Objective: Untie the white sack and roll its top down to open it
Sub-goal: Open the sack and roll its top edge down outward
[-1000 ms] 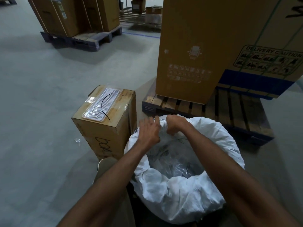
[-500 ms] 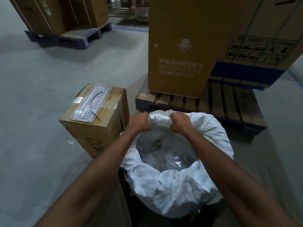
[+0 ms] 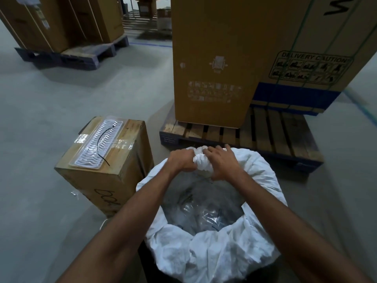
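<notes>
Head: upright white sack (image 3: 214, 258), mouth upward

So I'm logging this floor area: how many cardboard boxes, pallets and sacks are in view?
Cardboard boxes: 4, namely small box, tall box, strapped box, far stack
Pallets: 2, near and far
White sack: 1
Total: 7
</notes>
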`<move>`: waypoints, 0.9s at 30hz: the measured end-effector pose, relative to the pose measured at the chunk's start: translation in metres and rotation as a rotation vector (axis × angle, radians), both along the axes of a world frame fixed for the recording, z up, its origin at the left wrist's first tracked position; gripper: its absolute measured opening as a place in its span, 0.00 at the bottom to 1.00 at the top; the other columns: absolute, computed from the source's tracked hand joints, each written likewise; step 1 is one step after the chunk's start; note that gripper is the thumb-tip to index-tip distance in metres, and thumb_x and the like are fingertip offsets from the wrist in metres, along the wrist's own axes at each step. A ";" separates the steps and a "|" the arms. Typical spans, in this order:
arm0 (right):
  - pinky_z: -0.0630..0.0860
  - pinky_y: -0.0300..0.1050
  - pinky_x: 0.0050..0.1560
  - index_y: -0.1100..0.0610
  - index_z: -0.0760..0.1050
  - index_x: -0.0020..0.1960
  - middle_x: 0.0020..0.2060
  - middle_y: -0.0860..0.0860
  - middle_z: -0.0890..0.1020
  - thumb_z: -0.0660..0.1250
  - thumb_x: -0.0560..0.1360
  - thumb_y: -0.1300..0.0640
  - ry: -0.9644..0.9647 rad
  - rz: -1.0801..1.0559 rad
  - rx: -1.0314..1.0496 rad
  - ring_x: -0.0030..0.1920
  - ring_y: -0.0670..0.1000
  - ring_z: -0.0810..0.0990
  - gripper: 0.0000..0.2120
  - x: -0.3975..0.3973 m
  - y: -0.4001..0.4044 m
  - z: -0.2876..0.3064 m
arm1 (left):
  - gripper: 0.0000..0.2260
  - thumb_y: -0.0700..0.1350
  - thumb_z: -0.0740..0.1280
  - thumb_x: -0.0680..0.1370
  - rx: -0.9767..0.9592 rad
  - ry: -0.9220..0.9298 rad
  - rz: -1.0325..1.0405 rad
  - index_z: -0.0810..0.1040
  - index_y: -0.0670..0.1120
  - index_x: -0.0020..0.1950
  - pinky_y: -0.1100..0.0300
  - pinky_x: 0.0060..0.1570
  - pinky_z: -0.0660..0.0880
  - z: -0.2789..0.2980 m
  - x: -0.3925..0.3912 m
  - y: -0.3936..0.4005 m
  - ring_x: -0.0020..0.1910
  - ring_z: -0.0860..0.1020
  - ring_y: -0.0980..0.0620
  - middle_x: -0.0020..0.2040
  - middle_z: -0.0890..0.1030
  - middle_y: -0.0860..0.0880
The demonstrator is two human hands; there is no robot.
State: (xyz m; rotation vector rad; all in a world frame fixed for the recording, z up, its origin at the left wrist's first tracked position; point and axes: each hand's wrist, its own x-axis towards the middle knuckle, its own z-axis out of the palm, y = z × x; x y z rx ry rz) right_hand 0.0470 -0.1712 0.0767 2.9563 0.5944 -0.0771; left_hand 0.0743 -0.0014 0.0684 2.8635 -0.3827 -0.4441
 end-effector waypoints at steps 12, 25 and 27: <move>0.72 0.49 0.42 0.55 0.70 0.49 0.41 0.50 0.73 0.75 0.66 0.55 0.188 -0.327 0.264 0.44 0.55 0.76 0.18 0.035 0.009 0.014 | 0.36 0.58 0.77 0.65 0.053 -0.135 -0.115 0.68 0.49 0.68 0.44 0.58 0.75 -0.002 0.034 0.004 0.57 0.75 0.44 0.59 0.78 0.45; 0.69 0.60 0.68 0.54 0.57 0.79 0.69 0.56 0.73 0.77 0.68 0.41 0.092 -0.286 0.090 0.67 0.59 0.74 0.48 -0.001 -0.007 -0.027 | 0.30 0.52 0.76 0.71 0.101 0.161 -0.023 0.74 0.45 0.70 0.50 0.62 0.76 -0.014 0.038 -0.036 0.61 0.78 0.45 0.65 0.79 0.45; 0.72 0.56 0.61 0.55 0.63 0.75 0.63 0.54 0.79 0.73 0.73 0.45 0.089 -0.354 0.105 0.61 0.58 0.79 0.37 -0.005 -0.010 -0.033 | 0.28 0.51 0.77 0.69 0.120 0.260 -0.053 0.76 0.44 0.67 0.51 0.59 0.77 -0.009 0.046 -0.036 0.58 0.78 0.45 0.63 0.80 0.44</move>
